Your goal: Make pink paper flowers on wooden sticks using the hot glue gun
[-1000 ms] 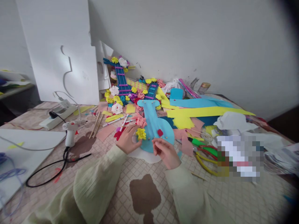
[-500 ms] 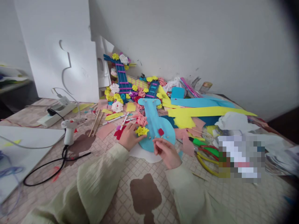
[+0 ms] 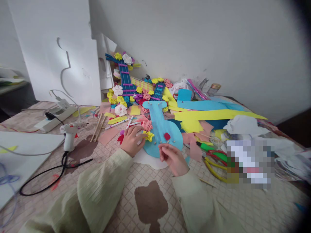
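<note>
A light-blue guitar-shaped cutout [image 3: 159,121] lies on the table with small pegs along its head and body and a red patch [image 3: 167,136] on the body. At its left edge sits a yellow crepe-paper flower [image 3: 149,136], beside a pink paper flower [image 3: 146,125]. My left hand [image 3: 132,141] has its curled fingers and thumb at the yellow flower's left side, closed on it. Over the lower right of the cutout, my right hand [image 3: 173,159] is closed with thumb and fingertips together. Whatever it may hold is too small to make out.
A glue gun [image 3: 69,136] stands at the left near a white power strip [image 3: 57,115]. Wooden sticks [image 3: 97,127] lie beside it. Decorated paper guitars [image 3: 125,77] lean at the back. Blue and yellow paper strips [image 3: 218,114] and yellow-handled scissors [image 3: 215,171] lie at the right.
My left hand has shifted slightly left and up, and its fingers are arched higher beside the yellow flower. My right hand has hardly moved. The view has turned slightly.
</note>
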`<state>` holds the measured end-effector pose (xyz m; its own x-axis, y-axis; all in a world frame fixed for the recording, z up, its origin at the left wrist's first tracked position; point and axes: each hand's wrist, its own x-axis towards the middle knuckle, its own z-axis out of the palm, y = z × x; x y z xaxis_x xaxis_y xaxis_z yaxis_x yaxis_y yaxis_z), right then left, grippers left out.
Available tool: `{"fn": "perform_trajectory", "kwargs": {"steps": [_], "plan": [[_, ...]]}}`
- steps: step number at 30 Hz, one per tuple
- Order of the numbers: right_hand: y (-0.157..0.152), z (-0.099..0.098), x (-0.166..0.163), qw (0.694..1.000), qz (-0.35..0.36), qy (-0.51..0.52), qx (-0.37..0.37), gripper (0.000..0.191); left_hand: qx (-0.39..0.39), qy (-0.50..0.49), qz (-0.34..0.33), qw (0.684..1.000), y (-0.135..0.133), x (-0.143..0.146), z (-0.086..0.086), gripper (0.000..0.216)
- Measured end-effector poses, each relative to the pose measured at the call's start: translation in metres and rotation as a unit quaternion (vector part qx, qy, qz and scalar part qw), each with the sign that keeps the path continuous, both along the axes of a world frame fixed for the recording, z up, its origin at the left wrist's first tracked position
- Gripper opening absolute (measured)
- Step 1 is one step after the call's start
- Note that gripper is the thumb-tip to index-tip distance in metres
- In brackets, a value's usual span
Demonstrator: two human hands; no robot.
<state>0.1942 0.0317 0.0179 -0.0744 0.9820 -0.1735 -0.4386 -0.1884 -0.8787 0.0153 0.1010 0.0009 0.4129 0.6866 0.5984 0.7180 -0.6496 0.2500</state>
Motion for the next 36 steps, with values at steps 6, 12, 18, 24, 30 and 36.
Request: {"fn": "perform_trajectory", "kwargs": {"steps": [6, 12, 18, 24, 30, 36], "plan": [[0.0, 0.001, 0.0, 1.0, 0.002, -0.001, 0.0, 0.017, 0.054, 0.085, 0.021, 0.995, -0.003, 0.0, 0.003, 0.02], [0.001, -0.003, 0.0, 1.0, 0.0, 0.001, 0.004, 0.016, 0.069, 0.094, 0.012, 0.993, -0.003, 0.001, 0.0, 0.021], [0.002, -0.002, -0.003, 1.0, 0.004, -0.013, 0.004, 0.017, 0.065, 0.079, 0.009, 0.995, 0.002, 0.0, -0.008, 0.019], [0.003, -0.002, -0.007, 0.999, -0.002, -0.033, 0.011, 0.018, 0.053, 0.041, -0.004, 0.998, 0.006, 0.002, -0.011, 0.015], [0.004, -0.006, -0.006, 0.996, -0.018, -0.076, 0.043, 0.019, 0.032, -0.006, -0.017, 0.999, 0.002, -0.004, -0.006, 0.012], [0.003, -0.006, -0.003, 0.988, -0.028, -0.132, 0.079, 0.023, 0.03, -0.017, 0.048, 0.998, 0.001, -0.027, -0.004, 0.018]]}}
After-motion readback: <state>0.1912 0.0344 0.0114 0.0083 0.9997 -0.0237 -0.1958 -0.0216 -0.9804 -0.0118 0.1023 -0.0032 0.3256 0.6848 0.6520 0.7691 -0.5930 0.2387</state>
